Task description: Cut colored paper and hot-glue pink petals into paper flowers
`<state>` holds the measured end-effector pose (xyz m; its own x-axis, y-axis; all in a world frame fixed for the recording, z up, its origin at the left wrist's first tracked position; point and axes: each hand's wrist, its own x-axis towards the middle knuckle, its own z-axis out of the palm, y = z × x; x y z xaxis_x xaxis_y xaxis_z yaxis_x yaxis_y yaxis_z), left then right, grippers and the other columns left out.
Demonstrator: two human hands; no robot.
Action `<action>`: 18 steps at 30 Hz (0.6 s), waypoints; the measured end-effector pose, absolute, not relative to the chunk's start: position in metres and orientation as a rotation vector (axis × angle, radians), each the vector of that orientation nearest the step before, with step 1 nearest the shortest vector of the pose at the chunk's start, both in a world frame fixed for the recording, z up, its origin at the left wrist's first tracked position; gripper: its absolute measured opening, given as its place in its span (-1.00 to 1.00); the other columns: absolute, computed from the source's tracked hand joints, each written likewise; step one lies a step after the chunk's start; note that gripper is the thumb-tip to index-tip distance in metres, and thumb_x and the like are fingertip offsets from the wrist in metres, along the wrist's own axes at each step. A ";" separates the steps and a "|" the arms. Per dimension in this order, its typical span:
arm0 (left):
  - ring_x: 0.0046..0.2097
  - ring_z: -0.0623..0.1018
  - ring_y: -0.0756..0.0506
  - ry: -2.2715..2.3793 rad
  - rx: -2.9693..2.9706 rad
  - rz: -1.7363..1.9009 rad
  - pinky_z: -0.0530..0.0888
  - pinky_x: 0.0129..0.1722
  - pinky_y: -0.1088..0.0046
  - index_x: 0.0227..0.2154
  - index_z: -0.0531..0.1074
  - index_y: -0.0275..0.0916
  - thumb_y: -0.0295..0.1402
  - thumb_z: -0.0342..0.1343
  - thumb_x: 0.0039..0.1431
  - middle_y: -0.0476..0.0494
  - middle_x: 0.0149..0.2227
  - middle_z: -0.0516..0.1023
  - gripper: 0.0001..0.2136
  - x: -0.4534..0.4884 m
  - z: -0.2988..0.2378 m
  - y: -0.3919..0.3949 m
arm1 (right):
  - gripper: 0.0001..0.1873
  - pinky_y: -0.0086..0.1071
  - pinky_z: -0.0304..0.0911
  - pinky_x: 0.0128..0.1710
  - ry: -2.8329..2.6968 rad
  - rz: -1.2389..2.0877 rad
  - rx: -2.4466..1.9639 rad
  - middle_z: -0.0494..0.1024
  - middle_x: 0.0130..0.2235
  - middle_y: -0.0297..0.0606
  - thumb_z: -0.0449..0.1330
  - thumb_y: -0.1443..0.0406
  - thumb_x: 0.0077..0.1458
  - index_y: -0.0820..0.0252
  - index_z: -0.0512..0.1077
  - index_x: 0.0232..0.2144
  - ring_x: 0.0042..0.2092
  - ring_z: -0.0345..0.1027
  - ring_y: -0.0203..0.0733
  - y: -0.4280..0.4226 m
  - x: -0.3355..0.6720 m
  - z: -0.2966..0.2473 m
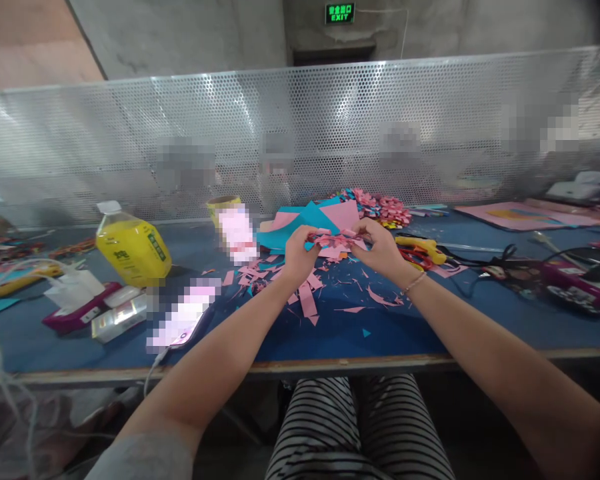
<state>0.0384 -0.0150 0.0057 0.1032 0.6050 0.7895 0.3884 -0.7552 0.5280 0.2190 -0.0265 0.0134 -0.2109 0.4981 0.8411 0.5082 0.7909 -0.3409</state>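
Observation:
Between my two hands, above the blue tabletop, is a pink cut-paper piece (337,240) with jagged edges. My left hand (301,252) pinches its left end, thumb and fingers closed. At the opposite end my right hand (380,248) grips it the same way. Behind the hands lie blue paper sheets (307,223) and pink paper sheets (344,215). A heap of pink paper cut-outs (387,208) rests at the back. Pink paper scraps (307,300) are scattered below my hands. Yellow-handled scissors (427,250) lie just right of my right hand.
A yellow liquid bottle (135,250), a lit phone (187,320) with a cable, a small box (120,319) and a purple tissue pack (83,310) stand on the left. A perforated metal divider (320,113) crosses the table's back. Pink sheets (520,215) and cables lie right.

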 end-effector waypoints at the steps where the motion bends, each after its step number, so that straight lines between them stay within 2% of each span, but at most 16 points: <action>1: -0.28 0.43 -0.05 0.997 2.185 1.712 0.33 -0.26 0.43 -0.39 0.43 -0.17 -0.52 0.06 -0.04 -0.09 -0.33 0.49 -0.85 0.038 0.005 -0.015 | -0.87 -0.38 0.16 -0.35 -1.855 0.003 -0.769 0.32 -0.42 -0.31 0.09 0.39 -0.14 0.14 0.19 -0.47 -0.36 0.21 -0.26 -0.026 0.220 0.013; 7: -0.31 0.42 -0.05 0.986 2.161 1.690 0.32 -0.28 0.44 -0.44 0.43 -0.18 -0.49 0.07 -0.03 -0.08 -0.37 0.48 -0.90 0.039 0.007 -0.016 | -0.84 -0.40 0.13 -0.34 -1.936 -0.027 -0.745 0.32 -0.44 -0.33 0.07 0.45 -0.20 0.14 0.19 -0.48 -0.36 0.20 -0.27 -0.025 0.222 0.012; 14: -0.33 0.40 -0.03 0.946 2.208 1.733 0.32 -0.31 0.45 -0.49 0.37 -0.21 -0.58 0.04 -0.10 -0.06 -0.42 0.43 -0.86 0.039 0.006 -0.014 | -0.80 -0.37 0.15 -0.33 -2.009 -0.222 -0.659 0.34 -0.45 -0.32 0.05 0.50 -0.22 0.14 0.20 -0.49 -0.35 0.22 -0.24 -0.027 0.220 0.013; 18: -0.27 0.41 -0.04 0.936 2.286 1.792 0.34 -0.30 0.44 -0.40 0.34 -0.22 -0.61 -0.01 -0.12 -0.08 -0.35 0.42 -0.79 0.037 0.003 -0.011 | -0.81 -0.34 0.17 -0.29 -2.017 -0.408 -0.568 0.37 -0.44 -0.31 0.05 0.51 -0.15 0.14 0.24 -0.49 -0.33 0.24 -0.23 -0.029 0.219 0.014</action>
